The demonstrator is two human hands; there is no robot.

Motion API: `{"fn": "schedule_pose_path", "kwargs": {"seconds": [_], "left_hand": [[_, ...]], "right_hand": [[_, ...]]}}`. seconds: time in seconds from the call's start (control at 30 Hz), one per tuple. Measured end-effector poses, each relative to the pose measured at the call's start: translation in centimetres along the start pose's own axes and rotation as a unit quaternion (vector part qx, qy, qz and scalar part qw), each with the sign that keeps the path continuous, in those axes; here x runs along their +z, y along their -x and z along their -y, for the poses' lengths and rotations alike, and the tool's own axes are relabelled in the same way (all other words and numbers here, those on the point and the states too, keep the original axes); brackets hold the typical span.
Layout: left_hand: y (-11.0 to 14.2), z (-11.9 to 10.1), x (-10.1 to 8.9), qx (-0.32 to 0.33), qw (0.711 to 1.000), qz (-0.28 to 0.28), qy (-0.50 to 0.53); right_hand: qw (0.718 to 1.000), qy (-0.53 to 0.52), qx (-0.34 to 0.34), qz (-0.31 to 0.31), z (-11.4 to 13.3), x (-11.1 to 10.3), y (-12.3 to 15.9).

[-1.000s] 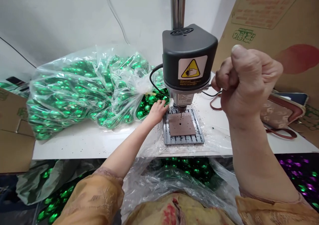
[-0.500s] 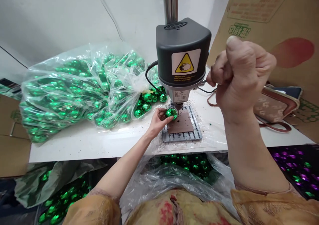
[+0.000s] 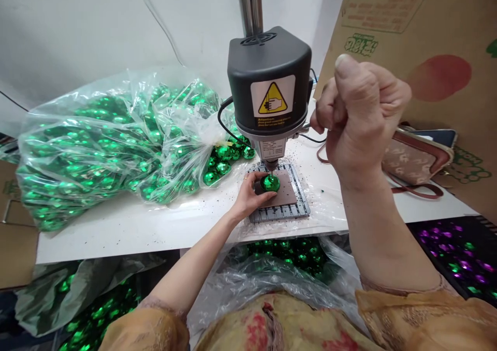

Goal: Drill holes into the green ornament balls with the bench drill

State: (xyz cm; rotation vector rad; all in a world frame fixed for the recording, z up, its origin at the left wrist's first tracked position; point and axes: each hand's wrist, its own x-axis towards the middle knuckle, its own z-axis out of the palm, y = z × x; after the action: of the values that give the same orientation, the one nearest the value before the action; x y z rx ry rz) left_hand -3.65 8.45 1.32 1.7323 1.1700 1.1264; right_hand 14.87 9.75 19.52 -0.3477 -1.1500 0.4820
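Between the thumb and fingers of my left hand [image 3: 250, 193] is a shiny green faceted ball [image 3: 271, 183]. It sits directly under the bit of a small black drill press [image 3: 269, 82], over a brown square board [image 3: 285, 188] on the slotted metal base [image 3: 301, 203]. The bit's tip meets the top of the ball, though whether it has gone in I cannot tell. My right hand [image 3: 365, 113] is raised at the press's right side, its fingers closed around the feed lever [image 3: 305, 128], most of which the hand hides.
A clear plastic bag [image 3: 97, 149] of green balls lies to the left, several loose balls [image 3: 223, 167] at its mouth. Cardboard boxes [image 3: 419, 40] stand at both sides. A patterned purse [image 3: 415, 154] lies at right. Below the table edge are more green balls [image 3: 287, 252] and purple ones [image 3: 462, 258].
My left hand has taken a green ball from beside the bag's mouth and brought it right, beneath the drill bit. My right hand keeps its grip on the lever. The view has shifted slightly.
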Motion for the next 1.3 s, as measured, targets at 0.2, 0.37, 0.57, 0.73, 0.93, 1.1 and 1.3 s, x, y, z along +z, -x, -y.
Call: {"fn": "schedule_pose_path", "kwargs": {"seconds": [0.2,0.37,0.57,0.73,0.93,1.1,1.3], "left_hand": [[0.3,-0.5,1.4,0.0,0.998,0.025,0.051],[0.3,-0.3,1.6,-0.007,0.998,0.018,0.064],[0.4,0.1,1.7,-0.006,0.997,0.02,0.073],[0.5,0.4,1.7,-0.004,0.997,0.021,0.076],[0.6,0.6,1.7,-0.005,0.996,0.024,0.082],[0.7,0.8,1.8,0.002,0.996,0.021,0.084],[0.7,0.9,1.8,0.002,0.996,0.028,0.089]], "right_hand": [[1.0,-0.008,-0.012,0.0,-0.1,0.1,0.0],[0.999,0.025,-0.035,-0.033,-0.1,-0.1,1.5],[0.997,0.057,-0.039,-0.026,0.0,-0.8,3.7],[0.997,0.074,-0.026,0.005,-0.3,-1.5,4.3],[0.997,0.067,-0.038,0.007,-0.9,-2.1,4.9],[0.998,0.062,-0.028,0.012,-1.4,-2.5,5.4],[0.987,0.032,-0.153,0.023,-2.4,-2.6,5.6]]}}
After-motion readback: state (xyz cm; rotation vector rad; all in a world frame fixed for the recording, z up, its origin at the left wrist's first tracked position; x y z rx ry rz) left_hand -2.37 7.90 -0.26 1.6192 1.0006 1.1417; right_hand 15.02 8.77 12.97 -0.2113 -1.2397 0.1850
